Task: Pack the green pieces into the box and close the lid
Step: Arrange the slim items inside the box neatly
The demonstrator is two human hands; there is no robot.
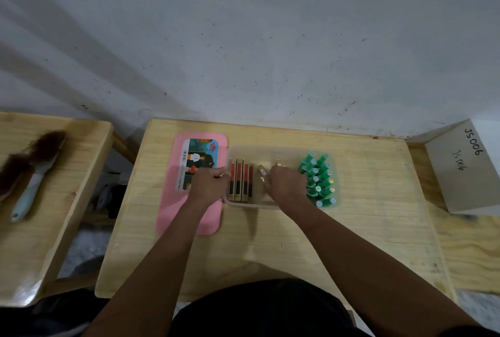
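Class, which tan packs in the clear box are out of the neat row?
The tilted packs mid-box, beside the right hand; the upright packs stand side by side at the clear box's left end.

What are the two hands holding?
The left hand grips the clear box by its left rim. The right hand seems to pinch a small tan piece by its near end.

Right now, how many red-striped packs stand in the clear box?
4 packs, side by side at the left end of the clear box, beside the left hand. The right hand may hide more.
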